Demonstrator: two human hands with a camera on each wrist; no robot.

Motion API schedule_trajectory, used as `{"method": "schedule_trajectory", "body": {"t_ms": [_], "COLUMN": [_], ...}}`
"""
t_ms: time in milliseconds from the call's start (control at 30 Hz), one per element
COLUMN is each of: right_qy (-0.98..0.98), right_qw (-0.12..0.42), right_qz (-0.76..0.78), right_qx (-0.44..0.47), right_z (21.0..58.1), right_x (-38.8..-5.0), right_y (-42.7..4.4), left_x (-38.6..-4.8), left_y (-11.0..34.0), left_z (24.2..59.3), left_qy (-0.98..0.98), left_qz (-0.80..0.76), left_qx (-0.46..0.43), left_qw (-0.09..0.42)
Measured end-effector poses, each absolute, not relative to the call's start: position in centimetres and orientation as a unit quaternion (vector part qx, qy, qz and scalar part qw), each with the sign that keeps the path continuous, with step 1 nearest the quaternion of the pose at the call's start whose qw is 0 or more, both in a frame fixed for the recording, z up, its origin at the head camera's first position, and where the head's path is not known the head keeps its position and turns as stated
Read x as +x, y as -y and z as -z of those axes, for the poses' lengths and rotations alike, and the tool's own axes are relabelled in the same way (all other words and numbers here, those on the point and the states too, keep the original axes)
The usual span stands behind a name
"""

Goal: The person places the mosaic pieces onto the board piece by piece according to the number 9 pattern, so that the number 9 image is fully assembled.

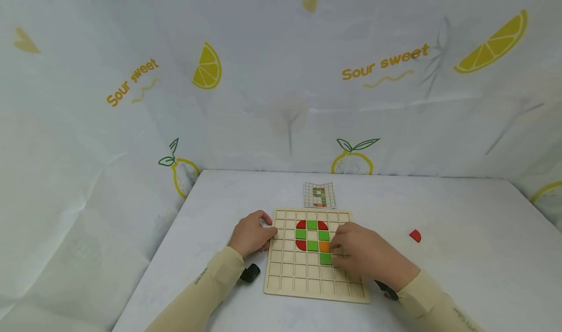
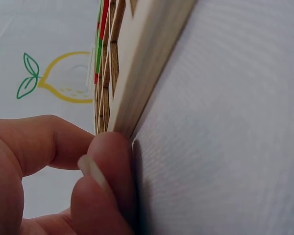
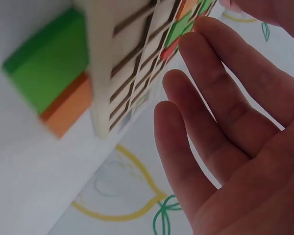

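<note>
The square wooden grid board [image 1: 291,283] lies flat, with red, green [image 1: 312,245] and orange [image 1: 324,246] tiles set in its cells. At its left edge, my left hand [image 1: 251,233] grips the rim with thumb and finger; the left wrist view shows fingertips [image 2: 110,152] against the wooden edge [image 2: 142,73]. My right hand [image 1: 373,254] is over the board's right side, fingertips beside the orange tile and the lower green tile [image 1: 326,259]. In the right wrist view its fingers [image 3: 225,93] are extended and slightly spread; whether thumb and forefinger touch a tile is unclear.
A patterned card [image 1: 319,195] lies behind the board. One red quarter-round piece [image 1: 415,235] rests on the table to the right. Green [image 3: 54,58] and orange [image 3: 68,107] pieces are beside the board in the right wrist view. A black object [image 1: 250,273] is near my left wrist.
</note>
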State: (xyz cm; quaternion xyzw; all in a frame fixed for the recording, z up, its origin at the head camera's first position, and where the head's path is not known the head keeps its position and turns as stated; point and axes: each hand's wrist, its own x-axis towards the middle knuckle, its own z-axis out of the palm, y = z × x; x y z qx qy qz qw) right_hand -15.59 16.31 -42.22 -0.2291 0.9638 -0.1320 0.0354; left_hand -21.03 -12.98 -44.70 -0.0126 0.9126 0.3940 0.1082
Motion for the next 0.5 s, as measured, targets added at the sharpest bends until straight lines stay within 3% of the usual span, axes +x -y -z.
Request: {"method": "schedule_trajectory", "body": {"t_ms": [500], "right_qy": [-0.974], "right_qw": [0.045], "right_qz": [0.142], "right_qx": [-0.169], "right_z": [42.4], "right_x": [-14.7], "right_y": [-22.3], "left_x": [-21.1], "left_y": [13.0], "left_z": [44.9], "left_qy": [-0.916], "left_qz": [-0.385], "left_qx": [-0.011], "left_qw": [0.11]}}
